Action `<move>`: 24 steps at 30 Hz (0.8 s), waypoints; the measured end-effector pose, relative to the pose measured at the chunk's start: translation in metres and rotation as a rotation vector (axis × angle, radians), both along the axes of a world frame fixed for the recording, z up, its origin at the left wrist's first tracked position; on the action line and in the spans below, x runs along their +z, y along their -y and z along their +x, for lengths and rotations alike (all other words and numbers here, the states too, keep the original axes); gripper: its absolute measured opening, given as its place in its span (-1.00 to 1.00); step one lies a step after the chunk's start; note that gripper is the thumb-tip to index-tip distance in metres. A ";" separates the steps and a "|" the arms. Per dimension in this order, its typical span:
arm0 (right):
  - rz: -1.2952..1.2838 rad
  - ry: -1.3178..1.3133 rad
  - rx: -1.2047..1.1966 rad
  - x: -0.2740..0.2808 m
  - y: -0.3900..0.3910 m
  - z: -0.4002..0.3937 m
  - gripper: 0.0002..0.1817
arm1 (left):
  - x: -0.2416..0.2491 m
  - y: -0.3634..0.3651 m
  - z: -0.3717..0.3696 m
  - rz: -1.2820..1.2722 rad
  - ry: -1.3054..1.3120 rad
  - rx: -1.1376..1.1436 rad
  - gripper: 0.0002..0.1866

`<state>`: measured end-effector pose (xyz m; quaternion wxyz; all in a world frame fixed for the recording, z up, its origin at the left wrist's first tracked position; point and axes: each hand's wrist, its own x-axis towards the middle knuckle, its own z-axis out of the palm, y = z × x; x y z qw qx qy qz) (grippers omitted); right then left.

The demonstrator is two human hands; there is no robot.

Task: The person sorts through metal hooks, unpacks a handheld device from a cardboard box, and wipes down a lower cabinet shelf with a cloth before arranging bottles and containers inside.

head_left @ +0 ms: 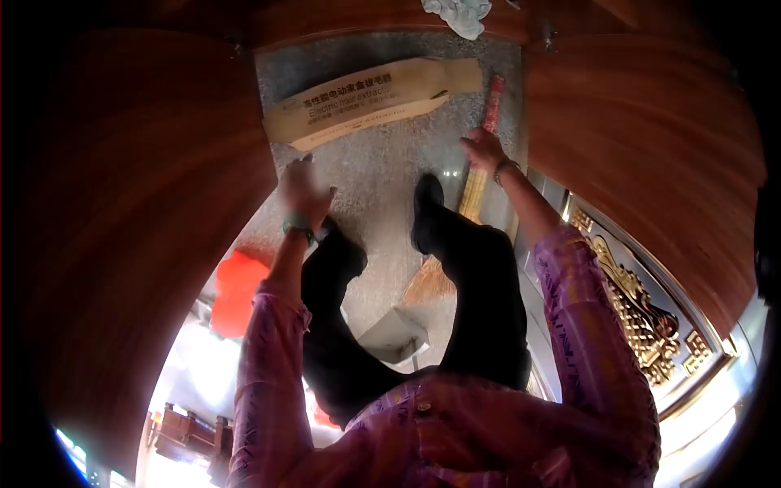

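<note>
My right hand (484,150), with a watch on its wrist, is closed around the handle of a straw broom (473,195). The broom's red upper handle sticks out beyond the hand and its bristles (427,283) rest on the grey floor by my legs. My left hand (305,189) is blurred and hangs over the floor with nothing seen in it; a green band sits on that wrist. A grey dustpan (396,333) lies on the floor between my black-trousered legs. I wear a purple patterned shirt.
A long flat cardboard box (370,102) with printed text lies on the floor ahead. Wooden door panels stand at left (138,203) and right (651,146). A white cloth (460,12) lies by the threshold, a red object (237,291) at left, and an ornate gold panel (634,309) at right.
</note>
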<state>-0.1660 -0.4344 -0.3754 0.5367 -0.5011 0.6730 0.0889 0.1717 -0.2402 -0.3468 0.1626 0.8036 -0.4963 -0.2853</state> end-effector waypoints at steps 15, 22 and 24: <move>0.088 0.375 -0.327 -0.154 0.070 0.020 -0.20 | -0.168 0.076 0.021 -0.196 0.541 -0.622 0.12; 0.051 0.508 -0.144 -0.087 0.109 0.027 -0.43 | -0.103 0.085 0.007 -0.223 0.388 -0.644 0.10; -0.009 0.578 -0.194 -0.075 0.129 0.035 -0.47 | -0.095 0.099 0.006 -0.237 0.449 -0.600 0.03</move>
